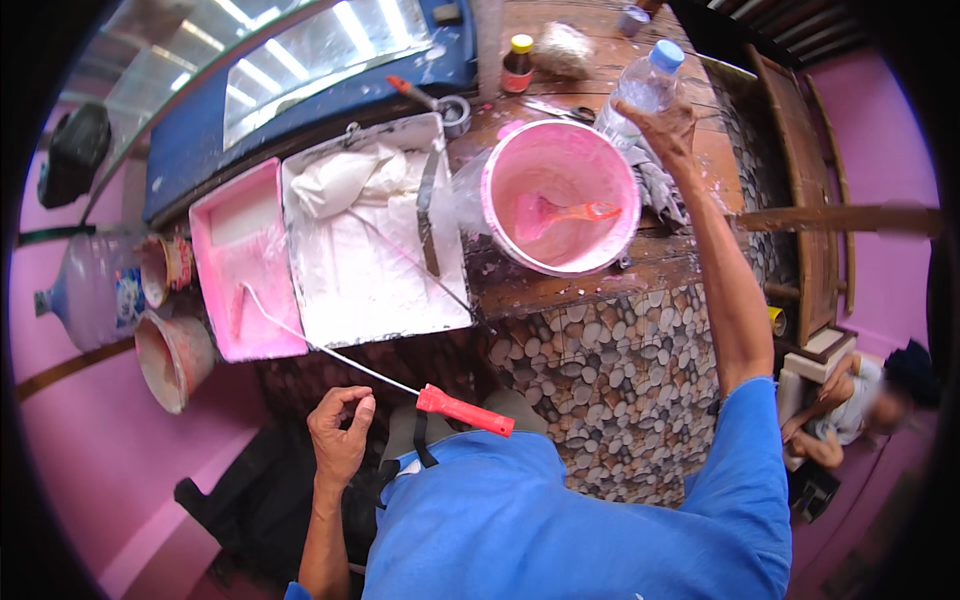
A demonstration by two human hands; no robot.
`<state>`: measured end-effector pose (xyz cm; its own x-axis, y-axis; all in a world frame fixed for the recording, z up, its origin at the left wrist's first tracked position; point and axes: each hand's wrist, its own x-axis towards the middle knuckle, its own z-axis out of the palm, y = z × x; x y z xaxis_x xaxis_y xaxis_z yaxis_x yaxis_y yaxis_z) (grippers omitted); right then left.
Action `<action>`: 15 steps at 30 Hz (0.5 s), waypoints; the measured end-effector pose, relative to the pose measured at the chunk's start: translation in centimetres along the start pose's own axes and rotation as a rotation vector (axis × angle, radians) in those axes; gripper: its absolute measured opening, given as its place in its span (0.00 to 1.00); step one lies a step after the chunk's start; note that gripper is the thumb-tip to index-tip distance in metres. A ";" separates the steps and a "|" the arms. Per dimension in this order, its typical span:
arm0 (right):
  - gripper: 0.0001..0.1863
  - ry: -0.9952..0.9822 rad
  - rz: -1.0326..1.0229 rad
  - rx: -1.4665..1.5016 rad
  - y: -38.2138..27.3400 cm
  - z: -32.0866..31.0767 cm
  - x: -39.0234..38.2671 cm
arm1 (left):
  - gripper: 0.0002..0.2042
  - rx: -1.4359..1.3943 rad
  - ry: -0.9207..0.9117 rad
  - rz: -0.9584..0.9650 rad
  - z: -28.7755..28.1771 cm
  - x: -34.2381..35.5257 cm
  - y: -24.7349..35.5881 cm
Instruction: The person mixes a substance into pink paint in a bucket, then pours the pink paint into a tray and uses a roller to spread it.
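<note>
One view, head: right hand (668, 130) closed around clear bottle (640, 92) (blue cap on), beside pink bucket (560, 157); left hand (342, 430) fingers narrow, holding nothing visible. Looks part-done: bucket and tray (272, 335) pink-coated, bottle unopened, roller (465, 410) unheld.
</note>
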<state>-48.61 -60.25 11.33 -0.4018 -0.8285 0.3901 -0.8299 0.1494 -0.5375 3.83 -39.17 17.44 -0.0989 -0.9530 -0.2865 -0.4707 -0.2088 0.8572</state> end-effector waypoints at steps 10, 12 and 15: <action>0.38 -0.320 -0.171 0.145 -2.9 8.8 6.5 | 0.05 -0.059 0.138 -0.123 0.4 -1.9 -2.8; 0.36 -0.583 -0.243 0.128 -3.5 7.2 7.3 | 0.05 -0.091 0.114 -0.151 0.2 -1.8 -3.5; 0.29 -0.702 -0.224 0.164 -5.0 6.7 7.1 | 0.05 -0.125 0.117 -0.142 0.3 -1.7 -4.2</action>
<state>-44.76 -70.46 11.77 0.1565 -0.9871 -0.0349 -0.7722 -0.1003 -0.6274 5.71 -36.57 14.15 0.0666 -0.9294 -0.3631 -0.3597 -0.3618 0.8600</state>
